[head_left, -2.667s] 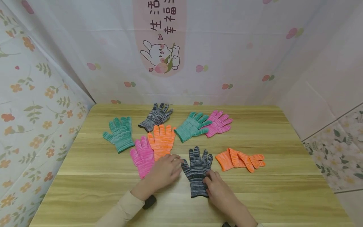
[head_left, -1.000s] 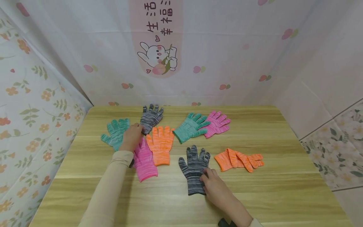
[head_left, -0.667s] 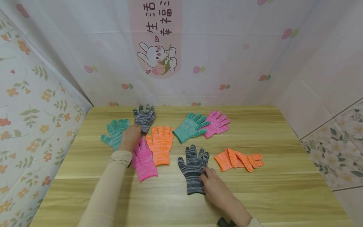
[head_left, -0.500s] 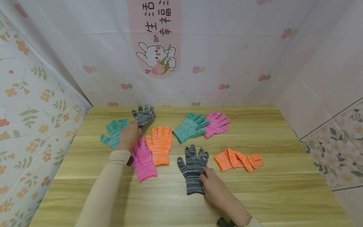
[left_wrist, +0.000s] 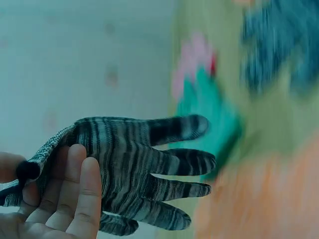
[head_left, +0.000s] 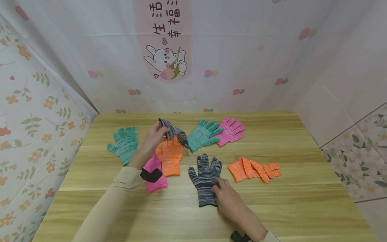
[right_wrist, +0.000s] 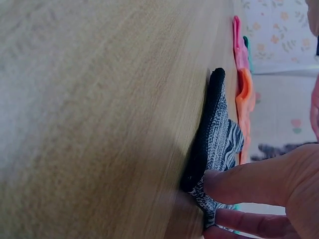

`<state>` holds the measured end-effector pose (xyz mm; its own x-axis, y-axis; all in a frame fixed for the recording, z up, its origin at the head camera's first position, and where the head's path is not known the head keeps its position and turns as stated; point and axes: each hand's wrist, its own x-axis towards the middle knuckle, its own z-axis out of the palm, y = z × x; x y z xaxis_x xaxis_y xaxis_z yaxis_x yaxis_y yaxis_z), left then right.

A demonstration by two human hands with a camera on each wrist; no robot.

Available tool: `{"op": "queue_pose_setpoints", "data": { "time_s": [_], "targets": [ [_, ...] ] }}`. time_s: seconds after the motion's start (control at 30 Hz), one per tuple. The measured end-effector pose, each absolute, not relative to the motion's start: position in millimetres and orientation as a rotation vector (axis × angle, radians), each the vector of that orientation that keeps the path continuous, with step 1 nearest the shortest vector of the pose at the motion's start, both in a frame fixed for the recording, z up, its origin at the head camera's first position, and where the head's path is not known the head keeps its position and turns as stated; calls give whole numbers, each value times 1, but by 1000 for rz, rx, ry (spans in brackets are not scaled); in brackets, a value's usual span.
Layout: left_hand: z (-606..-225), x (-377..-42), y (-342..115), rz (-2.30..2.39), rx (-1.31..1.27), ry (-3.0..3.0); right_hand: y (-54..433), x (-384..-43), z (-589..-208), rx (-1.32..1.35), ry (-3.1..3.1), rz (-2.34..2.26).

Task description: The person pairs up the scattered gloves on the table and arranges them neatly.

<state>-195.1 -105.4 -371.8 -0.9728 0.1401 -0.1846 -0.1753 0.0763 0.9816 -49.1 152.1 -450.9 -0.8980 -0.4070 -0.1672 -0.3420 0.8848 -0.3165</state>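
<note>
My left hand point(head_left: 152, 141) pinches a black-and-grey striped knit glove point(left_wrist: 117, 164) by its cuff, thumb on one side and fingers on the other. The glove hangs in the air over the orange glove point(head_left: 171, 159), its fingers dangling to the right. A matching striped glove point(head_left: 206, 181) lies flat at the middle front of the table, fingers pointing away. My right hand point(head_left: 228, 200) pinches that glove's right edge near the cuff, which stands slightly raised in the right wrist view.
A pink glove point(head_left: 155, 183) lies under the left wrist, beside a green glove point(head_left: 126, 144). Behind the middle, another green glove point(head_left: 201, 136) overlaps a pink glove point(head_left: 231, 131). To the right lies a folded orange glove point(head_left: 254, 169). A printed curtain point(head_left: 257, 67) borders the table's back.
My left hand has gone from the front to the back-left striped glove, picked it up by the cuff and swung it rightward. The right hand stays at the front striped glove.
</note>
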Motion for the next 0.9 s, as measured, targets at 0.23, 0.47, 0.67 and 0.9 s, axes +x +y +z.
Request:
{"op": "queue_pose_setpoints", "data": {
  "time_s": [0.23,0.47,0.67,0.9],
  "targets": [
    [-408,-127,-52,2224,14,1541,153,-49,-452,-592,2836,-412],
    [-466,-63,-32,1918,-73,1323,155,-48,-453,-709,2934,-357],
    [-477,-53,-34,1858,-106,1327,156,-48,-454,-714,2944,-358],
    [-475,-53,-30,1848,-97,1476,161,-51,-453,-695,2912,-441]
  ]
}}
